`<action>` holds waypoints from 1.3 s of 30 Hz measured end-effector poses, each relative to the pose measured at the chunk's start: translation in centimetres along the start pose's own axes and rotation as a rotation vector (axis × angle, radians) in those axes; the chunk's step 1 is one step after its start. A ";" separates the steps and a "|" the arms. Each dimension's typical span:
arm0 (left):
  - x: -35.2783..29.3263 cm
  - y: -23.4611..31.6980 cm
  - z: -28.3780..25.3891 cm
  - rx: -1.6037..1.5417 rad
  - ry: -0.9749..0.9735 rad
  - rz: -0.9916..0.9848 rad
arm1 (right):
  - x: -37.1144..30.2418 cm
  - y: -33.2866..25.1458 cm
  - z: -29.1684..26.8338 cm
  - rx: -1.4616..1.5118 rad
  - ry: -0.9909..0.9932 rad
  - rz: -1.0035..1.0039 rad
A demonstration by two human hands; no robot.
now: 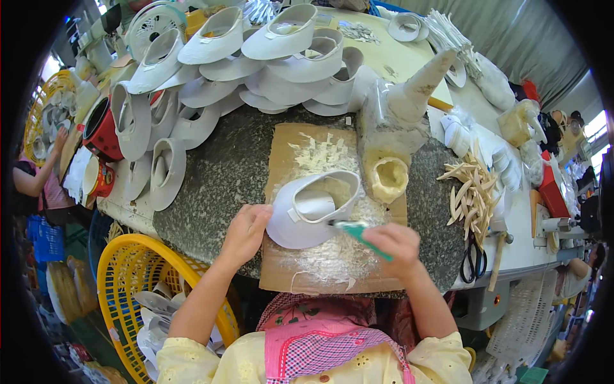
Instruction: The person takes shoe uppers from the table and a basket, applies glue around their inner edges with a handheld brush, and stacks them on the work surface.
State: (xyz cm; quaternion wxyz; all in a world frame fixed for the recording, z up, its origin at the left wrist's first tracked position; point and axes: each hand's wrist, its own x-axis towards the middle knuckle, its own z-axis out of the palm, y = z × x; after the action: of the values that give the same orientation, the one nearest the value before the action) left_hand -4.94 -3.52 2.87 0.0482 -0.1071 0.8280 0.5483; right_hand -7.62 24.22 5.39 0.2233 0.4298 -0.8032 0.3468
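Note:
A white visor-shaped piece (pixel 295 228) with an oval opening rests tilted on a cardboard sheet (pixel 377 272) that is smeared with dried white stuff. My left hand (pixel 248 232) grips its left edge, fingers closed on the rim. In my right hand (pixel 394 247) is a brush (pixel 364 237) with a green handle, its dark tip at the lower right rim of the opening. Just beyond my right hand stands a glue-crusted container (pixel 387 178) with a round, cream-coloured mouth. A pale cone (pixel 430 80) sticks up behind it.
Many similar white pieces (pixel 281 38) are stacked along the far left. A yellow basket (pixel 118 281) holding white parts stands at my left. To the right lie pale wooden strips (pixel 472 192) and black-handled scissors (pixel 474 257). A co-worker's arm (pixel 48 168) shows at the far left.

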 end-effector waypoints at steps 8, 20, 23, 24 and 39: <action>-0.1 1.0 -0.2 -0.393 -0.005 -0.247 | 4.4 0.0 0.7 0.164 -0.460 -0.161; 0.0 3.5 0.5 -0.685 -0.381 -0.070 | 1.5 -0.6 -2.8 0.871 -0.465 0.657; 0.3 2.6 1.5 -0.847 -0.481 0.039 | 0.9 -0.9 -0.6 1.161 -0.473 0.820; 0.4 2.3 1.9 -0.946 -0.541 -0.006 | 0.9 -1.0 -0.3 1.239 -0.449 0.766; -1.5 7.7 -4.7 -0.222 0.184 0.405 | 2.9 4.6 -4.8 0.073 0.245 0.413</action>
State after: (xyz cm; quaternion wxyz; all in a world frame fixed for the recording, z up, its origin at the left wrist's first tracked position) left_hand -5.11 -4.73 11.92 -0.1505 0.0070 0.7680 0.6224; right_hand -12.76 28.01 8.80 0.2278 0.2190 -0.8279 0.4635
